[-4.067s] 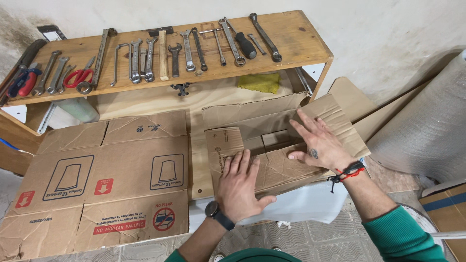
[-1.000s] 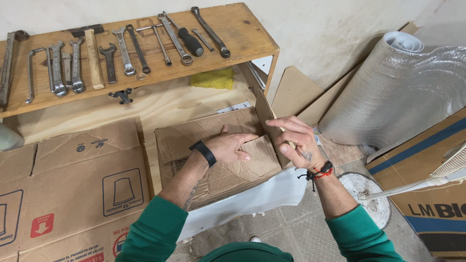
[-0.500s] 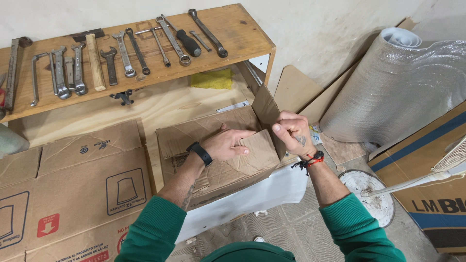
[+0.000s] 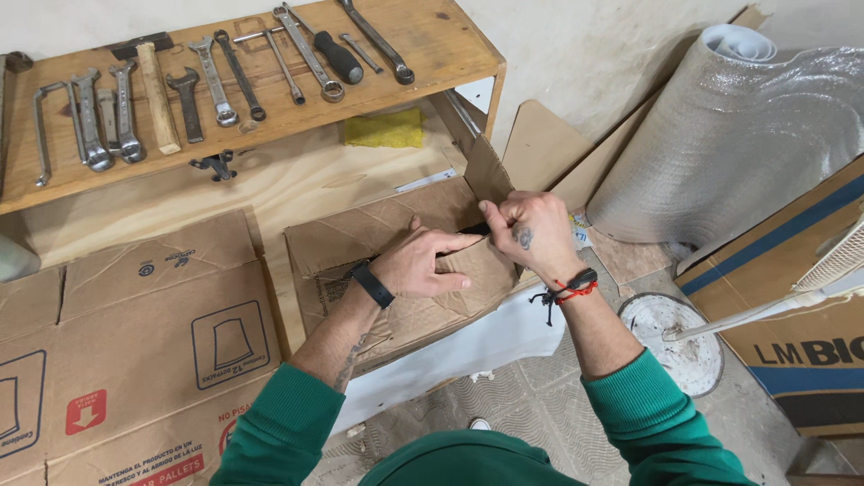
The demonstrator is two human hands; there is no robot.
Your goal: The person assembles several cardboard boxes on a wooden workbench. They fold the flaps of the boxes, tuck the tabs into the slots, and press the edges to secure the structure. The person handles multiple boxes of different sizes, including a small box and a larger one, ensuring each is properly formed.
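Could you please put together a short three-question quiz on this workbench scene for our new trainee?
1. True or false: the left hand lies flat on the creased cardboard piece.
2. What does the right hand do: A) lifts a wrench, B) pinches the cardboard's flap at its right edge, C) rests on the silver roll?
3. What yellow thing lies under the wooden tool shelf?

Key
1. True; the palm presses the cardboard down.
2. B; fingers close on the cardboard edge beside the raised flap.
3. A yellow sponge.
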